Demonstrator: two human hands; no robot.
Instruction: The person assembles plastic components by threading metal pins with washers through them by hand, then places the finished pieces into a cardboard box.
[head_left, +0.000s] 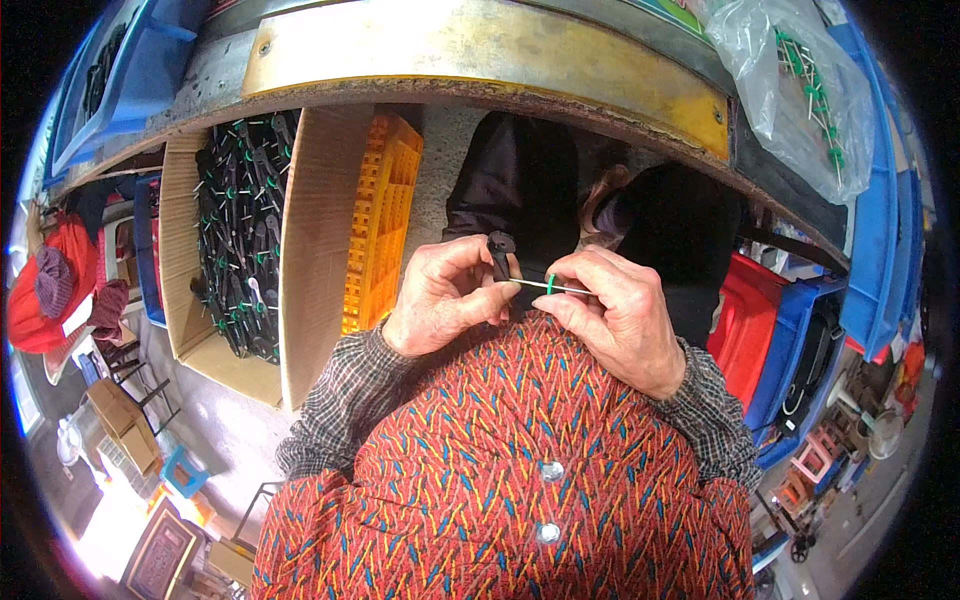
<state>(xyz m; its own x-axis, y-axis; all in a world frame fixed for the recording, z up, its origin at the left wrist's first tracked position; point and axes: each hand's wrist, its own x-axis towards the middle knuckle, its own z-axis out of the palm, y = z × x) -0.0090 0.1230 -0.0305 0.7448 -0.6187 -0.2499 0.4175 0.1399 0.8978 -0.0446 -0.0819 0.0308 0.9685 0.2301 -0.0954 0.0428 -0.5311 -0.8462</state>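
My left hand (445,298) pinches a small black plastic piece (500,246) with a rounded head, held upright between thumb and fingers. In my right hand (632,318) is a thin whitish rod (533,286) with a green collar (551,284), gripped by thumb and forefinger. The rod lies nearly level, and its left end reaches my left thumb at the black piece's lower part. Whether it enters the piece is hidden by the fingers. Both hands are close together in front of my red patterned top (500,430).
A cardboard box (320,210) full of black pieces with green-collared rods stands left, beside an orange crate (380,220). The worktable edge (480,50) curves ahead. A clear bag (765,90) of green-collared rods hangs there at right, near blue bins (870,250) and a red bin (745,320).
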